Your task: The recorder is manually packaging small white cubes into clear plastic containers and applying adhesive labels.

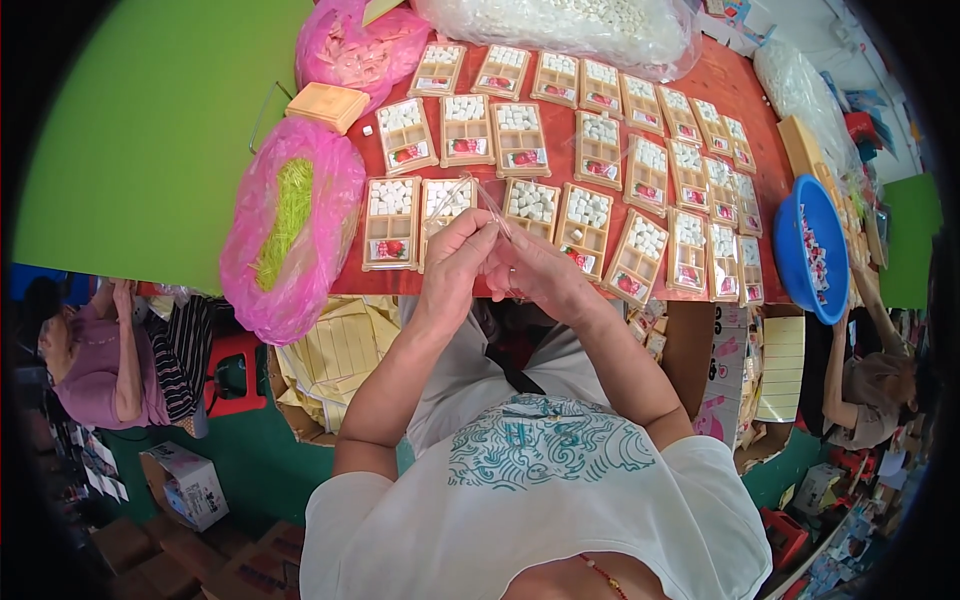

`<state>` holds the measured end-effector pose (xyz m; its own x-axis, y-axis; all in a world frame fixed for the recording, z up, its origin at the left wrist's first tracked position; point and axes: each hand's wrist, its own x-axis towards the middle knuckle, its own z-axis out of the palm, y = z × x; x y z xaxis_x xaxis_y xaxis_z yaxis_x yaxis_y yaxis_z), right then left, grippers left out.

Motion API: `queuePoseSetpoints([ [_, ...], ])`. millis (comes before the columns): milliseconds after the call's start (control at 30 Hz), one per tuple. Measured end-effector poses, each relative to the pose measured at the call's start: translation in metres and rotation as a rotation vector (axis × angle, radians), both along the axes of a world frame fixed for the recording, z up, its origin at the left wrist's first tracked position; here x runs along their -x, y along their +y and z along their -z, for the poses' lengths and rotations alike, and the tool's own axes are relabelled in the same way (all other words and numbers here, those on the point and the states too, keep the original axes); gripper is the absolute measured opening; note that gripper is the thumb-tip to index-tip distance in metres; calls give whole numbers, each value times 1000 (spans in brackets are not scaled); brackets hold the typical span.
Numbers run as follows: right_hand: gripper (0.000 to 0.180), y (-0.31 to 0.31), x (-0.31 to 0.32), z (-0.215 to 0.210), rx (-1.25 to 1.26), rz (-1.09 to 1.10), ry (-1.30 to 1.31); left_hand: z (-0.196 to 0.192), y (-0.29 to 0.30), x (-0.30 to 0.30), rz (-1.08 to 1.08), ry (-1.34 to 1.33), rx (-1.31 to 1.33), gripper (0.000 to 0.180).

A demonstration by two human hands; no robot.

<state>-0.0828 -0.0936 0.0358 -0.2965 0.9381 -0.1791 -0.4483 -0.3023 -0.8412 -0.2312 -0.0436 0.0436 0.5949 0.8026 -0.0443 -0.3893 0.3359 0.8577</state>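
Note:
Both hands are raised together over the near edge of the red table [720,85]. My left hand [455,260] and my right hand [535,270] pinch a thin clear plastic sleeve [478,195] between them; it is nearly transparent and stands up from the fingers. Just beyond the hands lie tan compartment trays filled with small white pieces, the nearest being one tray [391,222] at left and another tray [530,205] behind my right hand. Several more such trays [640,150] cover the table in rows.
A pink bag with green strips [290,220] sits at the table's left edge, another pink bag [355,45] behind it. A clear bag of white pieces [570,25] lies at the back. A blue bowl [810,250] is at right. Seated people are at left [95,355] and right [870,380].

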Motion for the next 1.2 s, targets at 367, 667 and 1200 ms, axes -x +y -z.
queuePoseSetpoints([
  [367, 53, 6, 3, -1, 17, -24, 15, 1, 1, 3, -32, 88, -45, 19],
  [667, 53, 28, 5, 4, -133, 296, -454, 20, 2, 28, -556, 491, -762, 15],
  [1200, 49, 67, 55, 23, -584, 236, -1889, 78, -7, 42, -366, 1005, -1312, 25],
])
